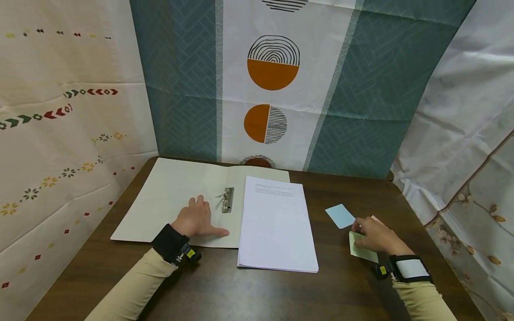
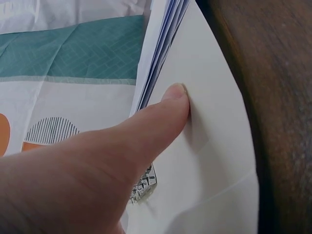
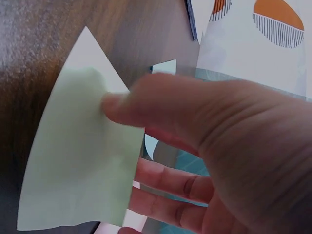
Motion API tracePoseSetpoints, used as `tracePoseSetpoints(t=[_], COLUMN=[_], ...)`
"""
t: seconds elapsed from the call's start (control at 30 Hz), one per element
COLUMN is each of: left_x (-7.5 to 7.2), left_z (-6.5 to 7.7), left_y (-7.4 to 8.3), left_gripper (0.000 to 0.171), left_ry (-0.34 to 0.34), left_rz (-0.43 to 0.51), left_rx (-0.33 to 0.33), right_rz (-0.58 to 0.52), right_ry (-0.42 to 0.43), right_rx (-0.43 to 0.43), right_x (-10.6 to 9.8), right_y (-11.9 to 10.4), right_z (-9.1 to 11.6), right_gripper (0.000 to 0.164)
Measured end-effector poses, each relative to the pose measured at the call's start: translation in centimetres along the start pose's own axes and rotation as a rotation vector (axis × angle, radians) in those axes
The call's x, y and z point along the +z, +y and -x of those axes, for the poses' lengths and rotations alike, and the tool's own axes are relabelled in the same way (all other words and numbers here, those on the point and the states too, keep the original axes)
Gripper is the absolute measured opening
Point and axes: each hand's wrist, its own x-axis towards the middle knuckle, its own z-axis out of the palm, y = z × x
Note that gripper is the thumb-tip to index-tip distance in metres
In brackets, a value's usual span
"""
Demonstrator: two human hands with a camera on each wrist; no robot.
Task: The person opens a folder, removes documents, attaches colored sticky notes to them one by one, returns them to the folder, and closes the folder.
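Observation:
My left hand (image 1: 196,219) lies with fingers extended on the cream cover of an open file folder (image 1: 160,196), its thumb pointing towards a stack of paper (image 1: 277,232). Beside those fingers is the folder's metal clip (image 1: 227,199). The paper overlaps the folder's right side, with a few lines of print near its top. At the right, my right hand (image 1: 379,236) pinches a pale green sticky note (image 3: 78,156), thumb on one face and fingers behind it. A blue sticky note (image 1: 340,216) lies just left of that hand. Part of a pink note (image 3: 138,219) shows behind the green one.
The dark wooden table (image 1: 225,290) is bounded by a patterned curtain (image 1: 273,98) behind it, with hanging cloths along the left and right sides. A black strap with a small camera (image 1: 188,253) sits on the left wrist, and another on the right.

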Motion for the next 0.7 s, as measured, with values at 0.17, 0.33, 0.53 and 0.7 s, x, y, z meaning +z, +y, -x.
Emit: tracePoseSetpoints(t=[0.17,0.33,0.53,0.7], left_x=[-0.2,-0.5,-1.1,-1.6], left_z=[0.1,0.0,-0.1,-0.3], left_y=[0.1,0.0,-0.4,-0.6], left_gripper=[0.114,0.113,0.100,0.088], left_ry=[0.010,0.030,0.083,0.095], left_rz=[-0.009,-0.033,-0.068,-0.065], left_rx=[0.003,0.019,0.037,0.049], right_rz=[0.002,0.049,0.051,0.019], right_ry=[0.036,0.109,0.103,0.067], right_rx=[0.049,0.067,0.094,0.128], right_x=[0.3,0.2,-0.1,-0.4], right_y=[-0.4,-0.7,-1.0,-1.3], right_z=[0.1,0.2,0.0,-0.3], right_gripper=[0.015,0.007,0.004,0.004])
